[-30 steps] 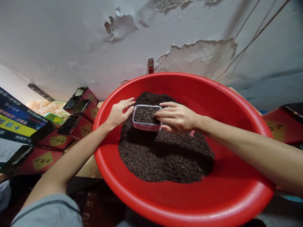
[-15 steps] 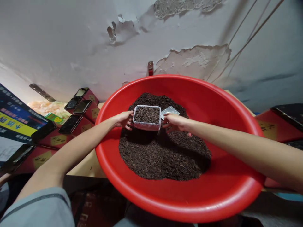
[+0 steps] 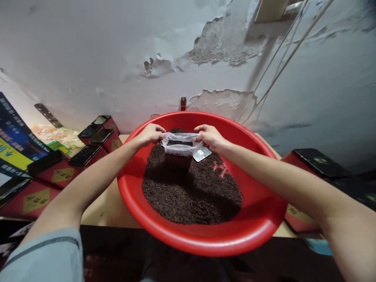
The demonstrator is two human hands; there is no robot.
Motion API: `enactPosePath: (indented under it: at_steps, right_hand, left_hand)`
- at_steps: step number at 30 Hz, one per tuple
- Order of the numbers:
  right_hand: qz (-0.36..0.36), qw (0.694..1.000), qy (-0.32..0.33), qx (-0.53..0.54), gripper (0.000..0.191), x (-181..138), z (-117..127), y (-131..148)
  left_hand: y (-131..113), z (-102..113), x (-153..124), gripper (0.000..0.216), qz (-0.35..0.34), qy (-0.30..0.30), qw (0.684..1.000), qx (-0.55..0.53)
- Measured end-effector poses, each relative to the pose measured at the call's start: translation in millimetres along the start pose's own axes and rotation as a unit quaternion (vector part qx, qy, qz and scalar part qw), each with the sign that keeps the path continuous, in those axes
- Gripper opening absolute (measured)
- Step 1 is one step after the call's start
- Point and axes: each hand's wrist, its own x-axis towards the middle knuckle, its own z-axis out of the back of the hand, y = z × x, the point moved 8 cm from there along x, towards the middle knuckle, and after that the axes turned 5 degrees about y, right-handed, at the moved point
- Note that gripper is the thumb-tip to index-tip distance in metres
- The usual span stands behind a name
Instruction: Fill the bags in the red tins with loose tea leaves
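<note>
Grips of left hand and right hand, earlier flanking the box, now pinch the raised bag.

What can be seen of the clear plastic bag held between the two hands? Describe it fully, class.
The clear plastic bag is thin, crinkled, see-through film. Its open mouth is pulled wide, the left hand pinching one edge and the right hand the other. Dark loose leaves show inside. Its lower part sits in a dark red box, upright on the heap of dark leaves in the red basin. A small silver packet lies close by, below the right hand.
</note>
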Motion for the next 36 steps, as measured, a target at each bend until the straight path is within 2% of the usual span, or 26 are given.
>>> enactPosePath:
  at_steps: [2,4,7,9,11,13,14,16,20,22,24,26,29,32,34,36]
  right_hand:
    - [0.053,0.995,0.006,-0.087,0.043,0.8,3.3,25.1]
    - [0.091,0.983,0.018,-0.156,0.042,-0.9,4.4,46.9]
    - [0.14,0.961,-0.02,-0.236,0.038,-8.3,12.5,77.8]
    - [0.188,0.935,-0.069,-0.292,0.033,-16.5,17.9,97.2]
    - [0.183,0.919,-0.079,-0.34,0.031,-19.8,17.9,101.0]
    - [0.116,0.922,-0.021,-0.369,0.028,-16.4,12.0,85.7]
    - [0.084,0.926,0.014,-0.369,0.022,-15.1,8.7,75.7]
    - [0.059,0.935,0.056,-0.344,0.015,-14.7,5.4,62.1]
    - [0.102,0.958,0.007,-0.267,0.013,-20.0,14.9,57.7]
    - [0.09,0.968,0.03,-0.234,0.033,-23.6,10.4,50.4]
    - [0.045,0.974,0.085,-0.204,0.055,-26.7,-0.7,38.7]
    - [0.014,0.976,0.111,-0.184,0.06,-28.4,-7.9,31.1]
    - [0.036,0.99,0.063,-0.125,0.059,-24.9,-1.7,32.2]
    - [0.092,0.995,0.015,-0.025,0.052,-21.7,9.6,34.5]
    - [0.103,0.995,0.008,0.006,0.044,-21.9,13.4,31.4]
    - [0.074,0.997,0.029,-0.001,0.033,-24.2,12.3,24.3]
  left_hand:
    - [-30.8,7.6,-3.6,0.038,-0.044,-0.028,0.992,0.116]
    - [-54.5,6.5,-7.7,0.041,-0.063,-0.02,0.976,0.206]
    - [-73.9,0.9,-12.4,0.042,-0.075,0.0,0.96,0.27]
    - [-73.0,1.0,-12.7,0.034,-0.051,-0.001,0.958,0.283]
    - [-62.8,-1.5,-11.5,0.019,-0.006,0.027,0.962,0.272]
    - [-54.2,-4.6,-11.4,0.008,0.018,0.059,0.964,0.257]
    - [-53.3,-3.4,-11.9,0.01,0.014,0.057,0.966,0.253]
    - [-55.5,4.9,-14.4,0.015,-0.009,0.025,0.969,0.247]
    - [-54.4,24.1,-23.5,0.011,-0.029,-0.038,0.98,0.194]
    - [-45.8,21.3,-25.7,0.009,-0.015,-0.013,0.987,0.161]
    - [-34.1,8.5,-25.7,0.013,0.009,0.056,0.989,0.14]
    - [-24.8,-0.5,-23.8,0.014,0.026,0.102,0.985,0.133]
    - [-20.7,8.8,-15.8,0.014,0.026,0.058,0.994,0.084]
    - [-22.1,18.7,-10.3,0.008,0.005,0.017,1.0,0.005]
    - [-21.9,18.6,-11.2,0.007,0.003,0.009,1.0,-0.01]
    - [-19.9,13.8,-15.6,0.012,0.022,0.02,1.0,0.001]
